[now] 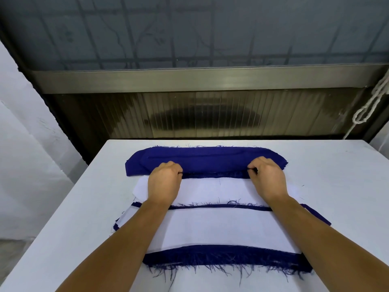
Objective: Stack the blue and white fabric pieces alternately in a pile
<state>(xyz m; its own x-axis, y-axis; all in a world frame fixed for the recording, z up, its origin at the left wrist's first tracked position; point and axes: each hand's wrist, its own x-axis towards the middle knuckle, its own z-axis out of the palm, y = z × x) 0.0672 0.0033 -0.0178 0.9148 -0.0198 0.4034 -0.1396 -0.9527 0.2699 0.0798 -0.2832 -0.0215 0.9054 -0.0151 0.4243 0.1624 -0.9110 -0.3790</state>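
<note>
A stack of dark blue fabric pieces (206, 160) lies at the far side of the white table (336, 186). Just in front of it lies a stack of white fabric pieces (210, 189). Nearest me sits a pile with a white piece (221, 227) on top and frayed blue edges (227, 258) showing under it. My left hand (164, 180) and my right hand (267, 178) both pinch the near edge of the top blue piece, fingers curled, one at each end.
A metal sill and a ribbed panel (206, 114) stand behind the table's far edge. A knotted white cord (370, 106) hangs at the right. White wall or sheet (25, 144) is at the left.
</note>
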